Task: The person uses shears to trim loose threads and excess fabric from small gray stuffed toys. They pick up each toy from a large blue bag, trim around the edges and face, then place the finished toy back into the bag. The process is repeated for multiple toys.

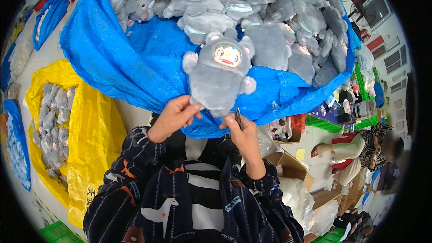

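A grey plush toy with round ears, pink paws and a doll-like face lies face up on the blue woven sheet, its lower end toward me. My left hand pinches the toy's lower left edge between thumb and fingers. At its lower right edge, my right hand is closed around a slim metal tool with narrow tips pointing up. That tool looks like small snips or tweezers; its exact kind is unclear. The right fingertips touch or nearly touch the toy's bottom.
More grey plush toys are heaped on the blue sheet beyond. A yellow sack at left holds similar toys. Cardboard boxes, clear plastic bags and green crates stand at right. A seated person is farther right.
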The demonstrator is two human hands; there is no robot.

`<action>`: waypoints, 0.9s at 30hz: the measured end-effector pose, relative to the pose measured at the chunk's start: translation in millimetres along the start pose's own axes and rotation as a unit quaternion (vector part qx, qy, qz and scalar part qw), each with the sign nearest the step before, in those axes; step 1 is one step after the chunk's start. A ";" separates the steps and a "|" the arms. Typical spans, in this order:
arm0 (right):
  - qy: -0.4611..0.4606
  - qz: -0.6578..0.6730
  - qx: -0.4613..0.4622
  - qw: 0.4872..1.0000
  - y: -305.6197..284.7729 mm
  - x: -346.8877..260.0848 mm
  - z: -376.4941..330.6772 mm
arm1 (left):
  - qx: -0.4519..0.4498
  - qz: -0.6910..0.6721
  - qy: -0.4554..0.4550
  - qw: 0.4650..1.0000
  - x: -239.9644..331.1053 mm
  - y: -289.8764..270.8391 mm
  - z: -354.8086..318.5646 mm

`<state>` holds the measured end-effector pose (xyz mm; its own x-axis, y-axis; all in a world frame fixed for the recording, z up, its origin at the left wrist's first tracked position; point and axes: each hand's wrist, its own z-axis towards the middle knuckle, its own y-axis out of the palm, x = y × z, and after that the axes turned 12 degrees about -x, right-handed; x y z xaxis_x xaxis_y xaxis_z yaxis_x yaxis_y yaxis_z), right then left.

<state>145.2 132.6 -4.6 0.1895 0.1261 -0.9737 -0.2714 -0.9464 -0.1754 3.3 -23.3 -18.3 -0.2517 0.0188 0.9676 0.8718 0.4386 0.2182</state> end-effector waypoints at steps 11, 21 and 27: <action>-0.068 0.007 0.108 0.992 10.9 8.7 5.2 | -0.018 -0.169 0.093 0.981 -13.1 16.9 -10.2; -0.365 -0.375 0.032 0.851 14.5 -51.9 -1.6 | -0.075 -0.275 0.165 0.944 20.7 35.2 -18.2; -0.192 -0.087 -0.006 0.977 14.5 -19.9 -3.3 | -0.024 -0.271 0.060 0.960 -4.4 8.3 -3.6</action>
<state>140.6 115.4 12.7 -0.1372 0.3857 -0.9124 -0.2545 -0.9039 -0.3438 13.2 -23.0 -20.3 -0.6257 -0.3056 0.7177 0.6457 0.3133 0.6964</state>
